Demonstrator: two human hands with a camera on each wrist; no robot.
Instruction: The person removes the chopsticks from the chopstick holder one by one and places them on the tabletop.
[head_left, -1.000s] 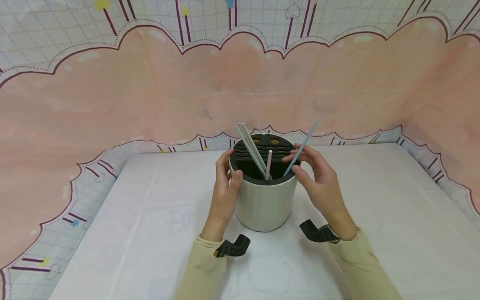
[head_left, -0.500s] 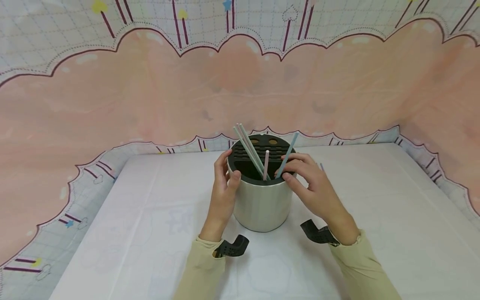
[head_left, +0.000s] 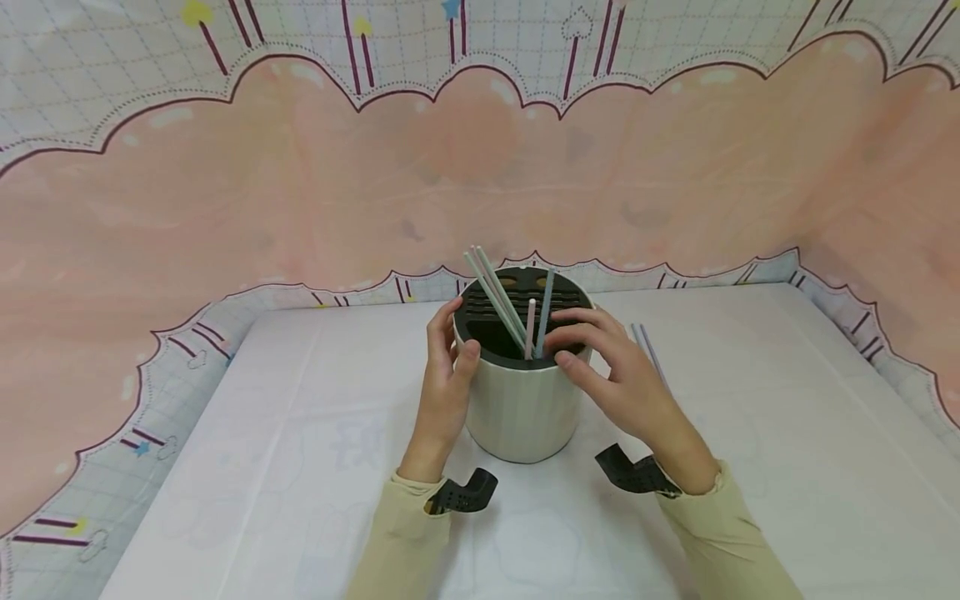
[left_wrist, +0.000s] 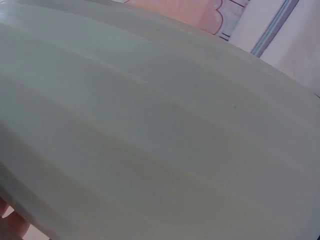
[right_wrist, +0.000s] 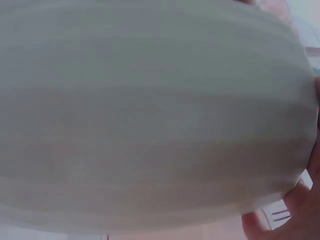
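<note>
A round cream utensil holder [head_left: 525,417] with a black slotted top stands upright on the white table. Out of its front opening lean several pale green straws [head_left: 495,292], a short pinkish straw [head_left: 531,325] and a blue straw [head_left: 546,308]. My left hand [head_left: 450,375] grips the holder's left side, thumb near the front rim. Over on the right, my right hand [head_left: 618,371] holds the rim, fingers reaching over the opening close beside the blue straw and thumb at the front edge. The holder's pale wall [left_wrist: 160,120] fills most of both wrist views.
Behind my right hand, thin bluish straws [head_left: 649,354] lie on the white table [head_left: 315,450]. A peach patterned cloth backdrop [head_left: 375,200] rises behind the table and along its sides.
The blue straw has swung left from the right rim and now stands nearly upright. My right hand has shifted left with it, uncovering the straws on the table. My left hand stays put.
</note>
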